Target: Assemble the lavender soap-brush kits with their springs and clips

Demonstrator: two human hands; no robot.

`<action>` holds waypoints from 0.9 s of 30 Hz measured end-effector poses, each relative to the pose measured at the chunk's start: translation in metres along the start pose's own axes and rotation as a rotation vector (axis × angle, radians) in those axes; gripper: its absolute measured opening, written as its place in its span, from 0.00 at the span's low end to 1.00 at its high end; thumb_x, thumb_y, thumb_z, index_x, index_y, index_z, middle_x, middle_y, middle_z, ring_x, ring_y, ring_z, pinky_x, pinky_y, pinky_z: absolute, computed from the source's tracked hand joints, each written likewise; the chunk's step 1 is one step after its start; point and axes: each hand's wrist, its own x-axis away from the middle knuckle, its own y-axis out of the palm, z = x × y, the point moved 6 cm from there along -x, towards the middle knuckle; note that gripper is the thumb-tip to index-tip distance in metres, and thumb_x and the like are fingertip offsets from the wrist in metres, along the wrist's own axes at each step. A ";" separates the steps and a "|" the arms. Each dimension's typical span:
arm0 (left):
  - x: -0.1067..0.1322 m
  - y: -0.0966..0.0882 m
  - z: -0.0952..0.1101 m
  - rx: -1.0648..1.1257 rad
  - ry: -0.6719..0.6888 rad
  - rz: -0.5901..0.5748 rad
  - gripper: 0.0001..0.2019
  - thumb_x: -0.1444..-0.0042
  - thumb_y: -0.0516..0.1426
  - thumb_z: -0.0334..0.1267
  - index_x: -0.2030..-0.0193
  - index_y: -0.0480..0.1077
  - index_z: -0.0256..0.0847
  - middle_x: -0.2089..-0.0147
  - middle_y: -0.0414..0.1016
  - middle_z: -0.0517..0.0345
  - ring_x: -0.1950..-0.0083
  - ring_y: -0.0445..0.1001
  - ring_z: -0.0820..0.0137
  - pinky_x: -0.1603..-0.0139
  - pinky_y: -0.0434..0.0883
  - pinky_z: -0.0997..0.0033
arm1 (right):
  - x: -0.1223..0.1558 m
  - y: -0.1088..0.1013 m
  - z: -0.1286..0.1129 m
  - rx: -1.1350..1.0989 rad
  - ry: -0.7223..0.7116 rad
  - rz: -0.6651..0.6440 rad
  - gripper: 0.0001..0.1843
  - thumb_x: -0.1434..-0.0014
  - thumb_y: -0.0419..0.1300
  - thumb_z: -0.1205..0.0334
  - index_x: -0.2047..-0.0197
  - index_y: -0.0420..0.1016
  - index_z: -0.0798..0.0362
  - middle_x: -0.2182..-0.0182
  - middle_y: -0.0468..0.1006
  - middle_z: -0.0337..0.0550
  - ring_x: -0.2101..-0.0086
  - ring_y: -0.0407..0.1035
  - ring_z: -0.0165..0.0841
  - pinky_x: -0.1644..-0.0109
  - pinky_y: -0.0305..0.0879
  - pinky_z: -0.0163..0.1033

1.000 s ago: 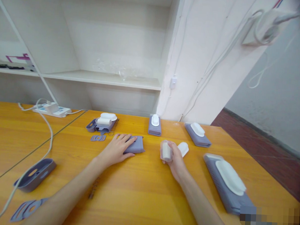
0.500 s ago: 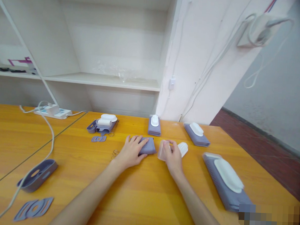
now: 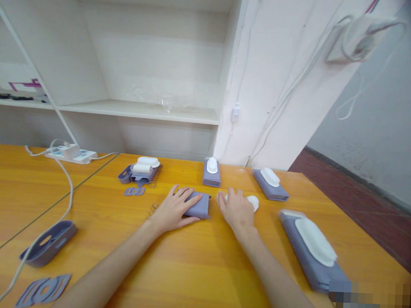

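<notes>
My left hand point(image 3: 175, 211) lies over a purple-grey flat case point(image 3: 199, 207) on the table. Its fingers cross the top, and the thumb runs along the near side. Just right of the case, my right hand point(image 3: 237, 211) is low over the table, fingers curled downward. White plastic shows beside its fingertips. A ribbed white oval piece point(image 3: 254, 202) sticks out on its right, partly covered by the hand. What the right fingers hold is hidden. Thin wire-like loops point(image 3: 152, 210) lie left of my left hand.
Purple-grey cases with white oval pieces on top lie at the back point(image 3: 211, 177), back right point(image 3: 270, 186) and right point(image 3: 312, 249). On the left are a hollow tray point(image 3: 53, 249), flat cut-out pieces point(image 3: 44, 290), a cable point(image 3: 71, 184) and a power strip point(image 3: 84, 156). Parts point(image 3: 143, 171) are grouped behind.
The translucent box-like piece in my right fingers no longer shows. My right hand has turned palm-down with its fingers further left. The case under my left hand has shifted slightly left and turned.
</notes>
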 end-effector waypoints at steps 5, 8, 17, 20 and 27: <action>0.004 -0.005 -0.024 0.023 0.035 -0.035 0.32 0.45 0.52 0.56 0.36 0.54 0.49 0.39 0.62 0.46 0.39 0.59 0.55 0.39 0.53 0.49 | 0.007 -0.014 0.002 -0.342 0.089 0.051 0.22 0.40 0.48 0.55 0.46 0.65 0.57 0.58 0.71 0.56 0.61 0.70 0.44 0.59 0.64 0.45; 0.001 -0.004 -0.031 0.009 -0.046 -0.049 0.31 0.45 0.51 0.56 0.36 0.55 0.49 0.39 0.61 0.46 0.40 0.60 0.55 0.41 0.55 0.50 | 0.024 -0.022 -0.011 -0.602 0.024 0.125 0.27 0.41 0.49 0.62 0.39 0.56 0.57 0.54 0.68 0.54 0.54 0.66 0.42 0.51 0.62 0.46; -0.006 0.001 0.001 -0.032 -0.297 0.071 0.26 0.43 0.53 0.49 0.38 0.57 0.51 0.41 0.64 0.46 0.42 0.61 0.53 0.44 0.56 0.45 | 0.057 0.022 -0.039 -0.863 -0.180 0.079 0.25 0.37 0.45 0.60 0.37 0.51 0.53 0.45 0.63 0.53 0.44 0.58 0.39 0.42 0.59 0.47; -0.004 0.001 0.008 -0.047 -0.303 0.144 0.26 0.44 0.52 0.53 0.39 0.59 0.50 0.41 0.64 0.46 0.41 0.61 0.52 0.41 0.49 0.40 | 0.050 0.026 -0.028 -0.787 -0.152 0.111 0.24 0.37 0.46 0.59 0.38 0.55 0.55 0.48 0.67 0.55 0.46 0.60 0.41 0.43 0.58 0.50; -0.001 0.004 0.010 0.036 -0.179 0.180 0.29 0.48 0.54 0.57 0.42 0.63 0.48 0.44 0.67 0.46 0.43 0.63 0.54 0.40 0.51 0.43 | 0.035 0.026 0.003 -0.901 0.050 0.187 0.25 0.38 0.47 0.54 0.40 0.59 0.56 0.48 0.68 0.55 0.47 0.62 0.42 0.45 0.58 0.50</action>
